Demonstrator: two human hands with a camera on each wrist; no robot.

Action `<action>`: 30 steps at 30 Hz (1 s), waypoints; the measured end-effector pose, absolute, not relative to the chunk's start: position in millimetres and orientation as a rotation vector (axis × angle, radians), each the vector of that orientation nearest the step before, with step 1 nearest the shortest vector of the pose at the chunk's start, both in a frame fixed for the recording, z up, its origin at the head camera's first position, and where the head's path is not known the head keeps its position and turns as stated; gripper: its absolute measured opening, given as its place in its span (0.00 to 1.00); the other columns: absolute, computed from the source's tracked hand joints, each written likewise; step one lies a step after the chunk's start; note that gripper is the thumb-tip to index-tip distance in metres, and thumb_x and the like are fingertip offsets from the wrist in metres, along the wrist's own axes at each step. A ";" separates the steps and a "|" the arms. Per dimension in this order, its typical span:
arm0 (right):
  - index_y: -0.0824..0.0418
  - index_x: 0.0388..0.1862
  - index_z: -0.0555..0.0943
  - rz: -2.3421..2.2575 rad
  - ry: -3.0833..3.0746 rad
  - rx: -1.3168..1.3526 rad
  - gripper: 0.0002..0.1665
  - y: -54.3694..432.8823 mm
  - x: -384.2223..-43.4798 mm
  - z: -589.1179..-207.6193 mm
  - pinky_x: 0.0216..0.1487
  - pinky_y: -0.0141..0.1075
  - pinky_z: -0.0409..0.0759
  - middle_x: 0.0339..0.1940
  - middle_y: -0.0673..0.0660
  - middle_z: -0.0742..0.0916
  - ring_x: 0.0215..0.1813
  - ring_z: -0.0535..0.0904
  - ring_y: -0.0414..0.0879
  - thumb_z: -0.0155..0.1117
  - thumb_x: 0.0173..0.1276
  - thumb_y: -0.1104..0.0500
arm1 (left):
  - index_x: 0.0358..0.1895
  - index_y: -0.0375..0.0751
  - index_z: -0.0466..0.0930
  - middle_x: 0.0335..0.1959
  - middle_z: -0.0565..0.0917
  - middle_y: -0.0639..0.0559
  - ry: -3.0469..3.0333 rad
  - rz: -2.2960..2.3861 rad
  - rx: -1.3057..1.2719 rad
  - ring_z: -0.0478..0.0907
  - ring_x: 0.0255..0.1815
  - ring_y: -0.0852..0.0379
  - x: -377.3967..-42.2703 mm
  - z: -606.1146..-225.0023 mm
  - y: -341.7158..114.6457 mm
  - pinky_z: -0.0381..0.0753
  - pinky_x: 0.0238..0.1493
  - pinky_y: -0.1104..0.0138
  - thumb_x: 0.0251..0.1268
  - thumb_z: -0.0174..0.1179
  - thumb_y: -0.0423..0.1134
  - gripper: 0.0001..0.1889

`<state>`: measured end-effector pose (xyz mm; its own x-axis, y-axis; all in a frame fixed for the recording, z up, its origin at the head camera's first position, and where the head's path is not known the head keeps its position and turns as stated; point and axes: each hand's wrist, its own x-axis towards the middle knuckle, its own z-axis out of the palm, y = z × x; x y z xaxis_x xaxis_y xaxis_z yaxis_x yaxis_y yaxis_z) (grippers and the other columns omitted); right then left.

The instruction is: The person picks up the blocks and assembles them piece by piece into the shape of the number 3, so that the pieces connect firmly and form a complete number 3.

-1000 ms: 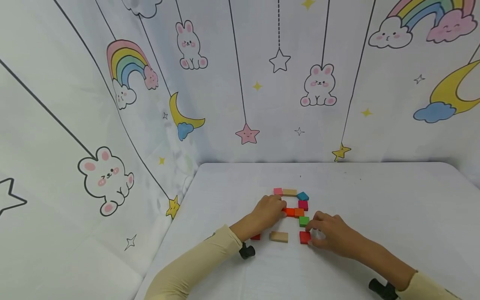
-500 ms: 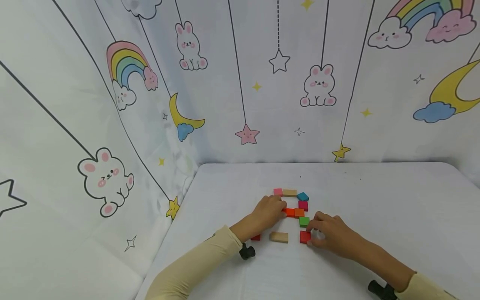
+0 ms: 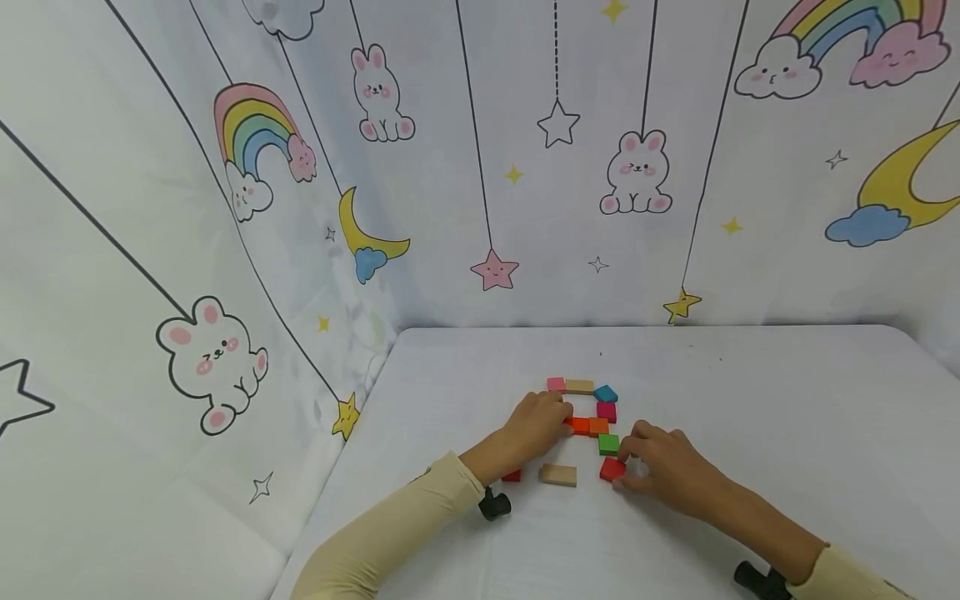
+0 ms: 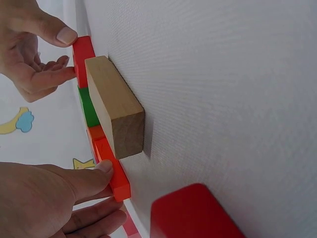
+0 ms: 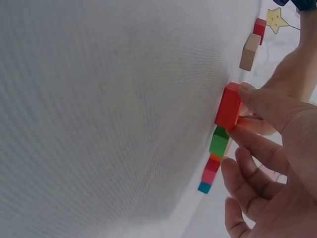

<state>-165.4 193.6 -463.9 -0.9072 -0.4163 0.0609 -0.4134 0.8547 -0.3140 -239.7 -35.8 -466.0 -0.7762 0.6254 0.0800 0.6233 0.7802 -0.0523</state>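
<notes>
My right hand [image 3: 667, 467] pinches a red block [image 3: 612, 469] between thumb and fingertip, its other fingers loosely bent. The red block lies slightly turned, right by the near end of a green block [image 3: 608, 444]. Over to the left, my left hand [image 3: 536, 423] has its thumb and fingers on either side of an orange-red block [image 4: 113, 171], which lines up with an orange block [image 3: 598, 426]. Beyond these sit a crimson block [image 3: 606, 412], a blue block [image 3: 606, 393], a plain wooden block [image 3: 579, 387] and a pink block [image 3: 556, 384].
Between the hands, on the near side, lies another plain wooden block [image 3: 558, 475]. A second red block [image 3: 512, 475] shows partly beneath the left wrist. The white-covered table [image 3: 750, 383] meets a printed cloth backdrop [image 3: 442, 167] at its far edge.
The red block under my right hand has turned a little and shifted slightly away from me, toward the green block. My right fingers shifted with it; my left hand stays still.
</notes>
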 end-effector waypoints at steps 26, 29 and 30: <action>0.47 0.36 0.88 -0.473 3.071 -0.658 0.21 194.7 -169.1 -465.6 0.45 0.52 0.80 0.37 0.48 0.82 0.44 0.79 0.43 0.87 0.50 0.41 | 0.51 0.48 0.90 0.41 0.86 0.56 -2.860 0.018 -1.020 0.79 0.41 0.60 -239.3 -466.2 -35.6 0.76 0.42 0.72 0.73 0.69 0.49 0.13; 0.47 0.36 0.88 -0.475 3.065 -0.659 0.21 194.7 -169.4 -464.5 0.45 0.53 0.81 0.38 0.48 0.82 0.45 0.79 0.43 0.87 0.50 0.40 | 0.52 0.48 0.90 0.41 0.86 0.55 -2.862 0.013 -1.023 0.79 0.41 0.60 -238.6 -464.7 -35.9 0.75 0.41 0.72 0.73 0.69 0.49 0.13; 0.47 0.36 0.88 -0.474 3.063 -0.657 0.21 194.6 -169.4 -464.3 0.45 0.53 0.81 0.38 0.48 0.82 0.45 0.79 0.43 0.87 0.50 0.40 | 0.52 0.48 0.90 0.41 0.86 0.55 -2.862 0.015 -1.023 0.79 0.41 0.60 -238.5 -464.4 -35.9 0.75 0.41 0.73 0.73 0.68 0.49 0.13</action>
